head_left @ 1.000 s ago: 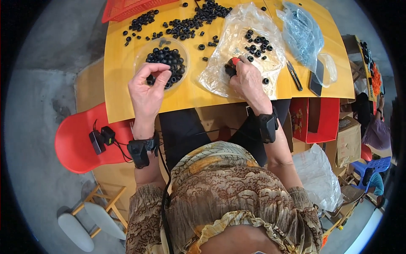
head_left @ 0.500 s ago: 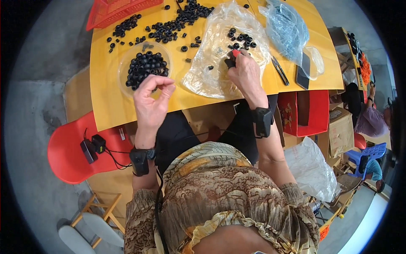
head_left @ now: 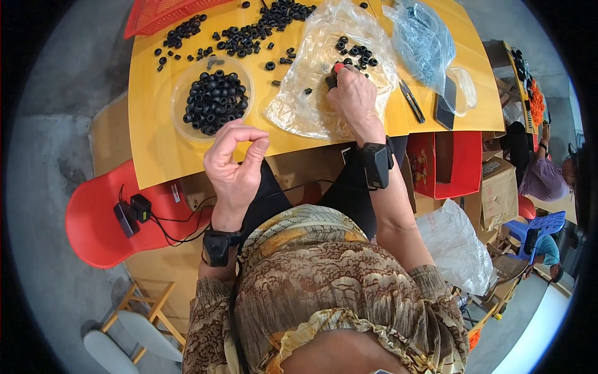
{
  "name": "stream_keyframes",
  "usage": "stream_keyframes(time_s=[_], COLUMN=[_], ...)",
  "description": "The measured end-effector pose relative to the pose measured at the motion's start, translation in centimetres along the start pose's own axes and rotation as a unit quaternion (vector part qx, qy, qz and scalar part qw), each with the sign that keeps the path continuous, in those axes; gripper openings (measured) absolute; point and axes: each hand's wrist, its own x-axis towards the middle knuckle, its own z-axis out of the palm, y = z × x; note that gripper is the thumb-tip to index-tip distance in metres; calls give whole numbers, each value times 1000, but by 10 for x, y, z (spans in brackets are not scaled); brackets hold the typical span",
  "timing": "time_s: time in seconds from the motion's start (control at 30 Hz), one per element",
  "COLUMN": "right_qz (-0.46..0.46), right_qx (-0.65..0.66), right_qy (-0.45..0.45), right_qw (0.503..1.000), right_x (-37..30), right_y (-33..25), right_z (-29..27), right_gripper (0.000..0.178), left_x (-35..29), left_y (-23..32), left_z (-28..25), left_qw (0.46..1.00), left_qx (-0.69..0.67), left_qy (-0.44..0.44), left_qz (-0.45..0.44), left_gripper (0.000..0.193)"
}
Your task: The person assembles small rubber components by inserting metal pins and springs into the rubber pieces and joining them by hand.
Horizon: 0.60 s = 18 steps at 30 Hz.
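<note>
My left hand [head_left: 235,171] is off the table's near edge, just below the round clear tub. Its thumb and forefinger are curled together; whatever lies between the tips, if anything, is too small or hidden. The clear tub [head_left: 176,118] holds a heap of small black ring-shaped parts [head_left: 213,100]. Over the clear plastic bag [head_left: 293,112], my right hand [head_left: 355,100] is closed around a small red and black object [head_left: 338,67], mostly covered by the fingers. A little beyond that hand, several black rings [head_left: 358,52] lie on the bag.
Loose black parts [head_left: 240,40] spread over the yellow table's far side by a red basket [head_left: 168,15]. To the right lie a cutter knife [head_left: 412,103], a phone [head_left: 445,109], and a bluish plastic bag [head_left: 423,43]. A red chair [head_left: 99,218] stands left.
My left hand has come back toward me and slightly right, away from the tub. My right hand has shifted a little left over the bag, still gripping the red and black object.
</note>
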Motion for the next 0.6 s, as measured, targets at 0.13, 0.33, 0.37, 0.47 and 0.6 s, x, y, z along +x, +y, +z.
stream_keyframes(time_s=[0.13,0.33,0.37,0.47,0.6], right_qz=[-30,-30,-32,-8,-3], right_qx=[17,24,29,175,501], right_qy=[1,21,32,46,-1], right_qw=[999,999,999,983,865], right_x=[0,0,-1,-4,-25], right_y=[3,6,8,4,-28], right_z=[1,-3,-3,-7,-46], right_gripper=[10,10,10,9,7], left_x=[-8,-11,-11,-13,-12], left_y=[3,7,7,1,-1], left_z=[12,25,27,27,34], left_qw=[998,989,988,980,944], left_qx=[-52,-119,-122,-153,-264], left_qy=[-20,-65,-73,-88,-72], left_qz=[-18,-57,-58,-89,-185], left_gripper=[6,5,5,7,16])
